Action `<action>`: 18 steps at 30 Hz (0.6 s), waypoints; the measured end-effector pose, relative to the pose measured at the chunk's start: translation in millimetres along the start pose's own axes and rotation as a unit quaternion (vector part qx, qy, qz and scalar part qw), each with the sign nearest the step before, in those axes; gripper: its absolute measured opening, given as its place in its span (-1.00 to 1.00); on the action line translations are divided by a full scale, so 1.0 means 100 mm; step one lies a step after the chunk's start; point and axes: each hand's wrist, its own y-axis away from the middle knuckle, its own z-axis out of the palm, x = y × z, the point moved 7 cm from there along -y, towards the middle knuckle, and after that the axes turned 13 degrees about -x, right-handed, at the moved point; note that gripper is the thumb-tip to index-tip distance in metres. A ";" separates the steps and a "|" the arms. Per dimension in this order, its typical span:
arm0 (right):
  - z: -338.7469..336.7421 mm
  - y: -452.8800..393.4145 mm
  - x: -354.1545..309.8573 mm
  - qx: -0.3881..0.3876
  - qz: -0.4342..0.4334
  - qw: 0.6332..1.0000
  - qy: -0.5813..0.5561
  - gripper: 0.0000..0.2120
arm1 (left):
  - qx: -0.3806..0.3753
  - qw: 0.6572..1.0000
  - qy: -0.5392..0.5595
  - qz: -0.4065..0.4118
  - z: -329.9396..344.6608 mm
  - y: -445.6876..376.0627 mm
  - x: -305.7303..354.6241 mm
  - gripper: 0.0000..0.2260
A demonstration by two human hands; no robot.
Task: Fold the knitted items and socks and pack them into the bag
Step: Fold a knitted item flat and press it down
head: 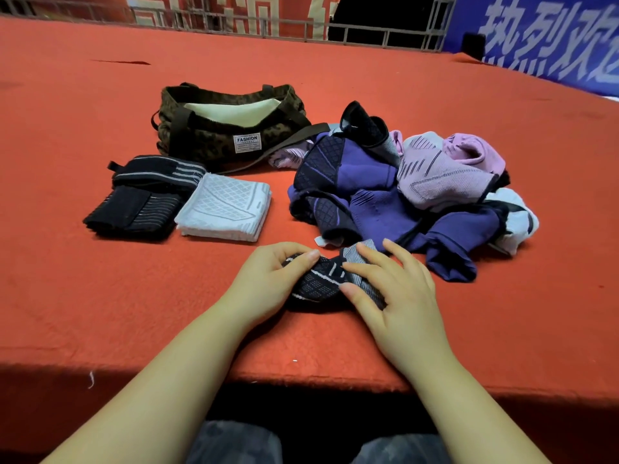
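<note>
Dark patterned sock [323, 283] lies near the red table's [100, 296] front edge, its long axis running left to right, grey cuff apparently toward the right. Left hand [268, 279] pinches its left end; right hand [395, 296] presses flat, fingers straight, on the cuff.

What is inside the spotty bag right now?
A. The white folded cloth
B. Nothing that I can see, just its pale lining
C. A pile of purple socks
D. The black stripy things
B. The bag stands open and only its pale lining shows; the white folded cloth and the black striped items lie on the table in front of it, and the unfolded pile lies to its right.
</note>
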 end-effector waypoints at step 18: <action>-0.22 0.18 0.58 0.166 0.245 0.924 -0.242 -0.70 | 0.281 0.949 -0.144 -0.016 -0.50 0.20 0.02 -0.88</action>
